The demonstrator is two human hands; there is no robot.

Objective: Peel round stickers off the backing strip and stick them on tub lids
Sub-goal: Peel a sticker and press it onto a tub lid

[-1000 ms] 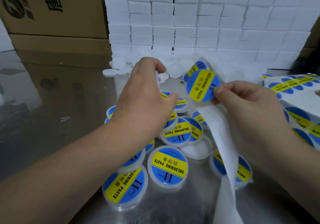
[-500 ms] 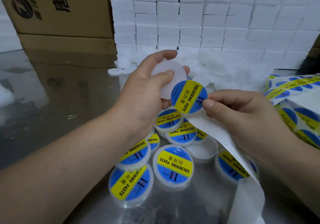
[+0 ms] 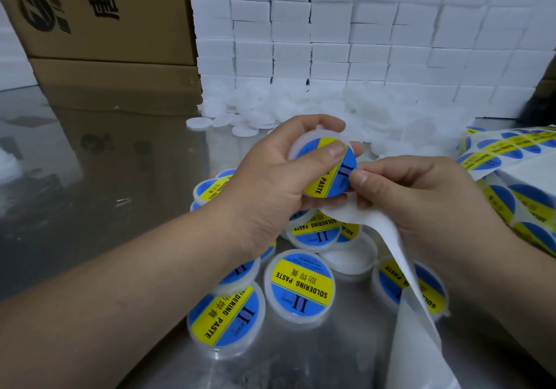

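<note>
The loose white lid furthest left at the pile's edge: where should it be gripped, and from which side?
Probably pinch the lid by its rim, across its width, coming from above and the left. It lies flat on the steel table, so only the thin edge offers purchase, and other lids crowd its right side while its left is free.

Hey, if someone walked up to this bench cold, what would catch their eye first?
First, the bright blue-and-yellow soldering paste sticker at centre, on a tub lid gripped by the left hand, while the right hand holds the white backing strip trailing down. Next, the cluster of labelled lids on the shiny metal table below, and the wall of white boxes behind.
</note>
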